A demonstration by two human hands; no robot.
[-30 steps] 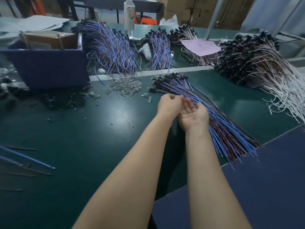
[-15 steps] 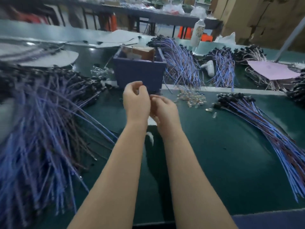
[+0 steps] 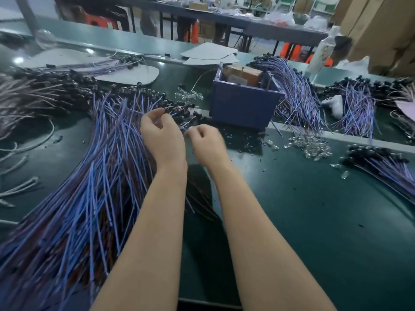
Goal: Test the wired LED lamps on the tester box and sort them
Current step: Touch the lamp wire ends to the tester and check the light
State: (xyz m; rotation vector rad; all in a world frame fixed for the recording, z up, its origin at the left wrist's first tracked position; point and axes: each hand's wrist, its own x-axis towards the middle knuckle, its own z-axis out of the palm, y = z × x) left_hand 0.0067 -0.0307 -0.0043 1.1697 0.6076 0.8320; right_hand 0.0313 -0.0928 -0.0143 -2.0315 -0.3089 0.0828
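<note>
The heap of wired lamps (image 3: 101,176) lies fanned across the worktop (image 3: 292,221) on my left, black heads toward the blue tester box (image 3: 242,108). My left grip (image 3: 164,138) is curled in among those heads; I cannot tell whether it has pinched 1. My right grip (image 3: 206,142), blurred and loosely curled just beside it, may or may not hold something. Each lamp looks light, its wires limp and tangle-prone, so I'd take the stiff black head and draw it out gently.
</note>
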